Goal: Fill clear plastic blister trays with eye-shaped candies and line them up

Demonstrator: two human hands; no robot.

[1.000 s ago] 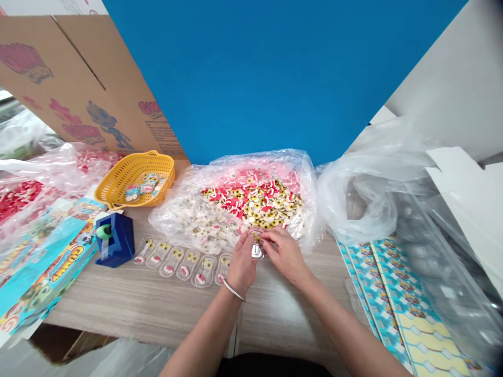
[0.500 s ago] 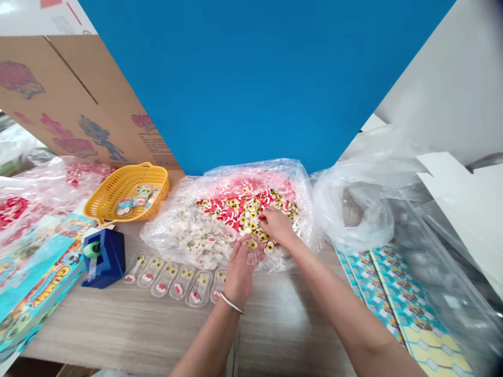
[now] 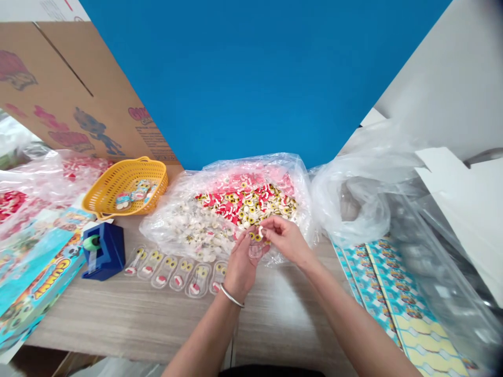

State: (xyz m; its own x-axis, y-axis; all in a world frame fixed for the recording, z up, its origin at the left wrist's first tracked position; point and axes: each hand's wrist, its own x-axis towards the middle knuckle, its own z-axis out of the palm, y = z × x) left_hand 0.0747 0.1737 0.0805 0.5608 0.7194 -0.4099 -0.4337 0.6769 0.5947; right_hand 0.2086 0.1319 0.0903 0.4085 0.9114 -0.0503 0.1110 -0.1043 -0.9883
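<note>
The left hand (image 3: 242, 264) grasps a small clear plastic blister shell (image 3: 255, 251) between thumb and fingers, just in front of a large clear plastic bag (image 3: 168, 220); two round yellow-and-white pieces (image 3: 254, 237) show in the shell's upper end. The right hand (image 3: 288, 242) pinches a small, pale curved piece (image 3: 261, 231) between its fingertips, close above the shell; whether piece and shell touch, I cannot tell. A thin silver-coloured bangle (image 3: 231, 296) circles the left wrist.

The bag lies open on the grey wood-grain table (image 3: 157, 330), full of red, white and yellow pieces (image 3: 251, 204); in front of it, towards the left, six filled clear shells (image 3: 163, 272) lie side by side in a slanting row (yellow rounds at the far end, red-and-white pieces at the near end). A dark blue tape dispenser (image 3: 113, 248) stands beside the row; behind it sits an orange-yellow perforated plastic basket (image 3: 98, 196) holding a few printed packs (image 3: 137, 192). Turquoise printed card sheets (image 3: 387, 283) lie on the right, next to clear moulded plastic trays (image 3: 444, 277); a tall blue panel (image 3: 267, 84) rises behind the bag.
</note>
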